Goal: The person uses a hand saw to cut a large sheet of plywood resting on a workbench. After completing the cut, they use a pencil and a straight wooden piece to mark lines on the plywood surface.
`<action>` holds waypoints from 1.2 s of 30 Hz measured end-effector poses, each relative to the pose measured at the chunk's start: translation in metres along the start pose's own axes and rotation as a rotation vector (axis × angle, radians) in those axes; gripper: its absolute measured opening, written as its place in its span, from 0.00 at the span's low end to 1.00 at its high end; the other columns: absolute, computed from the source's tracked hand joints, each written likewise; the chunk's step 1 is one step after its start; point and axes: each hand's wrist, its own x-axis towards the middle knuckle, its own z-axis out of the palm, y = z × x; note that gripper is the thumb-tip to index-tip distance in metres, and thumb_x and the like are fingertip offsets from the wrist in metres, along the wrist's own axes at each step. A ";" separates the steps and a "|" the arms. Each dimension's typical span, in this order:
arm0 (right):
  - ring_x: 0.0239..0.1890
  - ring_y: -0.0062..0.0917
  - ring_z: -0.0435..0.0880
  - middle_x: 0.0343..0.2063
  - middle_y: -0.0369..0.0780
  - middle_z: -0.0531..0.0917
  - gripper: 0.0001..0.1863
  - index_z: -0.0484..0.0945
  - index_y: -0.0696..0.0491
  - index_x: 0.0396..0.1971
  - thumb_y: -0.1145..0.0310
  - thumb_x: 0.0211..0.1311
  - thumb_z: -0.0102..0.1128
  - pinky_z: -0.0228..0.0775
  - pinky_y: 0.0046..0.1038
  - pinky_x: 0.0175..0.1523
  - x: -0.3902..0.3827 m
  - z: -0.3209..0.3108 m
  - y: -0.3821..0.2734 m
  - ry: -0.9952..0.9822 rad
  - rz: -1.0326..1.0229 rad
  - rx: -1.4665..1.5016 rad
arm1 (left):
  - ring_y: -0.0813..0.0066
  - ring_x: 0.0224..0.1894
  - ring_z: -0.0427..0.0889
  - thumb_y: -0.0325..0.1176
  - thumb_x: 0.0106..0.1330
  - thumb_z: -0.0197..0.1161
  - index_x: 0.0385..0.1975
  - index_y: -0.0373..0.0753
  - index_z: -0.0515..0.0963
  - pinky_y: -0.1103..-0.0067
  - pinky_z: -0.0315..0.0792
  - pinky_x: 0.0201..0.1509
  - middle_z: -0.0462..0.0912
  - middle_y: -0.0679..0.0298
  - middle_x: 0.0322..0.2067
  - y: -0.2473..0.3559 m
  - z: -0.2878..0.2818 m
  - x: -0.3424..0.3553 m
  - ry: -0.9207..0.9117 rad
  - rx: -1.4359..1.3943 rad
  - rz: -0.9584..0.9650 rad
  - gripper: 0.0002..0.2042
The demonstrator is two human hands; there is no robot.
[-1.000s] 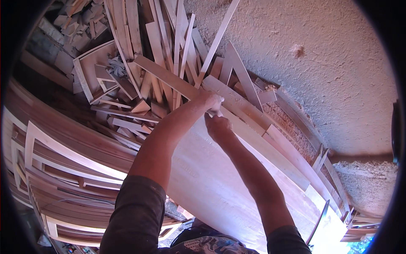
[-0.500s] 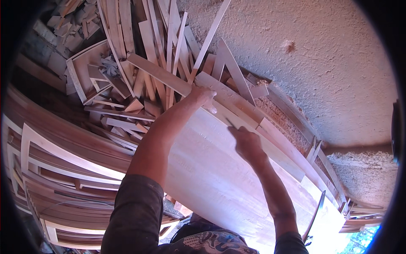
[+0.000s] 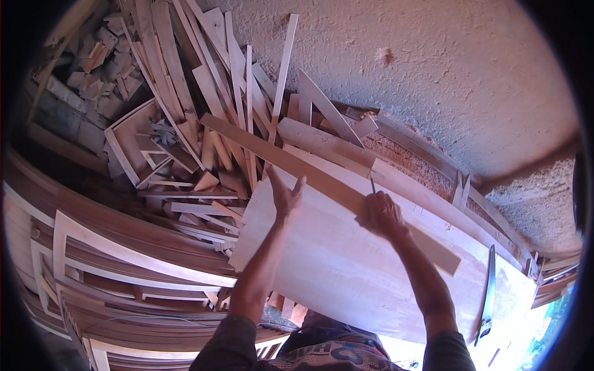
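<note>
A long, flat wooden strip (image 3: 309, 176) lies slantwise across a broad pale board (image 3: 309, 253) in front of me. My right hand (image 3: 385, 216) is closed over the strip, with a thin dark pencil-like stick (image 3: 372, 184) poking out past its fingers. Whether its fingers also grip the strip cannot be made out. Beside the strip's near edge, my left hand (image 3: 286, 199) is open, thumb and fingers spread, holding nothing. The strip's left end reaches beyond the board, over the scrap wood.
A handsaw (image 3: 487, 297) lies at the board's right end. Long offcuts (image 3: 232, 80) lean in a heap at the far left, near a rough wall (image 3: 433, 74). Stacked wooden frames (image 3: 136, 260) fill the left side. Planks (image 3: 421, 191) run along the board's far edge.
My left hand has let go of the strip and drawn back with its fingers spread. The right hand has moved onto the strip, which now lies nearer over the board. The view has shifted.
</note>
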 end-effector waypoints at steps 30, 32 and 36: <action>0.47 0.47 0.84 0.50 0.48 0.78 0.34 0.68 0.52 0.64 0.57 0.61 0.69 0.78 0.45 0.51 -0.612 -0.147 -0.024 0.407 0.457 0.437 | 0.67 0.57 0.78 0.56 0.77 0.53 0.64 0.35 0.67 0.73 0.75 0.60 0.78 0.56 0.53 0.297 0.050 -0.598 -1.152 -0.784 -0.822 0.30; 0.47 0.47 0.83 0.50 0.48 0.78 0.31 0.71 0.53 0.62 0.56 0.62 0.68 0.77 0.45 0.51 -0.642 -0.163 -0.002 0.445 0.503 0.419 | 0.67 0.56 0.79 0.56 0.77 0.52 0.63 0.36 0.68 0.72 0.77 0.57 0.79 0.57 0.52 0.304 0.061 -0.609 -1.237 -0.738 -0.788 0.29; 0.49 0.45 0.81 0.47 0.48 0.78 0.24 0.77 0.55 0.52 0.56 0.63 0.66 0.75 0.43 0.51 -0.678 -0.173 0.079 0.547 0.796 0.118 | 0.66 0.51 0.83 0.57 0.76 0.53 0.59 0.38 0.69 0.70 0.81 0.50 0.80 0.59 0.49 0.313 0.089 -0.623 -1.317 -0.676 -0.727 0.28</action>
